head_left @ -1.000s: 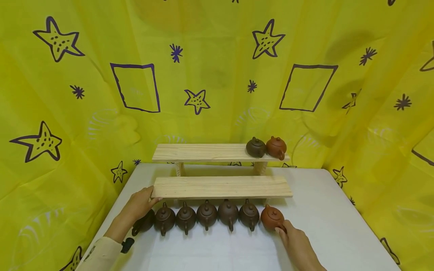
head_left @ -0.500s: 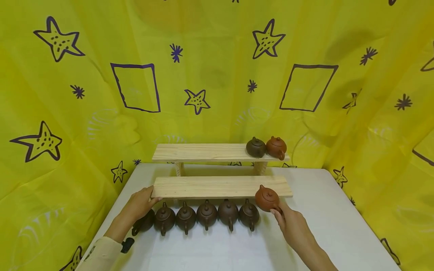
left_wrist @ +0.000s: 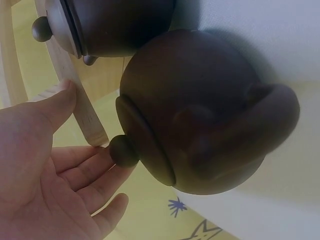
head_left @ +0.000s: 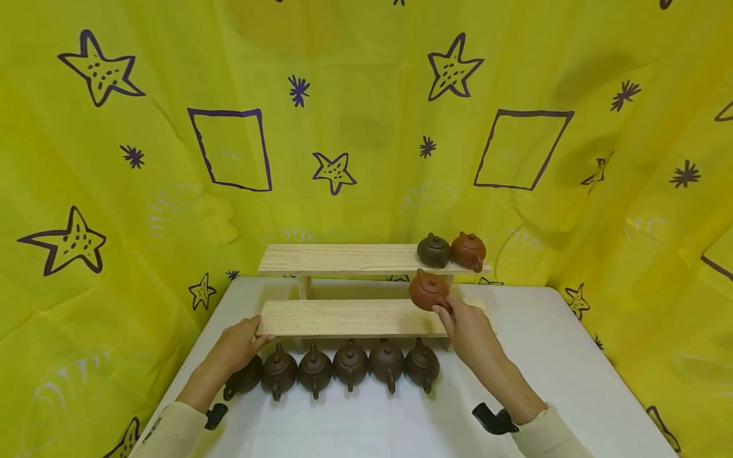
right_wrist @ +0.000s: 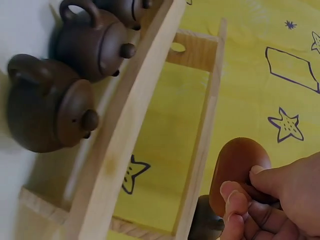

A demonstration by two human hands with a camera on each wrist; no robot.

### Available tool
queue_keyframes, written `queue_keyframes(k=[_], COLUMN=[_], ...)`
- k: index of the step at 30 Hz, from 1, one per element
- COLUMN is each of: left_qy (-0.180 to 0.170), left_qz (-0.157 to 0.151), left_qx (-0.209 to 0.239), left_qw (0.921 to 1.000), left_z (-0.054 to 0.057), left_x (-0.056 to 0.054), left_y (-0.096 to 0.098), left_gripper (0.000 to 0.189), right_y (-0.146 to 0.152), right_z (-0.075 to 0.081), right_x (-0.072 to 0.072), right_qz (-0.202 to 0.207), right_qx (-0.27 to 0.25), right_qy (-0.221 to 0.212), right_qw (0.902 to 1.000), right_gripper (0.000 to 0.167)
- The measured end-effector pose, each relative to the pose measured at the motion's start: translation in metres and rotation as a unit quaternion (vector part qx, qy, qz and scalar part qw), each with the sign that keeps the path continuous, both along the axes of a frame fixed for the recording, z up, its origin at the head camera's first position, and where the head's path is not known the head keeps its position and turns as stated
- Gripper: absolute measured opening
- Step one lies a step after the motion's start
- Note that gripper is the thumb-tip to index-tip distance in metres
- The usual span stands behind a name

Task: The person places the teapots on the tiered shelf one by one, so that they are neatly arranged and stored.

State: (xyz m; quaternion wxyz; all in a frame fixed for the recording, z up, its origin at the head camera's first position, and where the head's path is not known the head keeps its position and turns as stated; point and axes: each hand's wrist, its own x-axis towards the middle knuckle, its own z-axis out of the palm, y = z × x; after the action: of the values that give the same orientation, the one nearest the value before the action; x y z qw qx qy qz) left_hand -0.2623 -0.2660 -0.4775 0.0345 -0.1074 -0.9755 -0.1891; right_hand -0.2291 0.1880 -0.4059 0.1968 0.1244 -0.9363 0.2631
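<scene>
One red pot (head_left: 428, 291), pinched in the right hand (head_left: 466, 324), has risen off the surface (head_left: 343, 426) toward the upper shelf (head_left: 343, 257) beyond, leaving six dark pots (head_left: 350, 366) at that hand's lower left, the left hand (head_left: 237, 340) gripping the lower shelf (head_left: 343, 317)

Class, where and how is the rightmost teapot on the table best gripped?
Probably pinch the handle, from the near side: the teapot stands upright with it pointing that way, spout toward the shelf. Another teapot sits close at left.
</scene>
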Motion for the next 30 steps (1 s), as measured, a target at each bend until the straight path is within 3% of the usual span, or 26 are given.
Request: queue_keyframes(k=[9,18,30], left_qy=[0.018,0.018,0.014], left_qz=[-0.002,-0.001,0.0], left_qx=[0.001,-0.007,-0.005], left_qw=[0.9998,0.9998,0.9999], left_z=[-0.003,-0.005,-0.005], left_x=[-0.002,-0.003,-0.004], left_y=[-0.004,-0.004,-0.004], left_gripper=[0.036,0.041,0.041], right_y=[-0.025,-0.04,-0.05], right_z=[0.011,0.018,0.018], right_x=[-0.042,-0.074,-0.1], right_qz=[0.02,0.0,-0.037], right_qx=[0.006,0.007,0.016], right_qy=[0.003,-0.02,-0.046], right_qw=[0.9998,0.9998,0.9981], right_gripper=[0.02,0.021,0.023])
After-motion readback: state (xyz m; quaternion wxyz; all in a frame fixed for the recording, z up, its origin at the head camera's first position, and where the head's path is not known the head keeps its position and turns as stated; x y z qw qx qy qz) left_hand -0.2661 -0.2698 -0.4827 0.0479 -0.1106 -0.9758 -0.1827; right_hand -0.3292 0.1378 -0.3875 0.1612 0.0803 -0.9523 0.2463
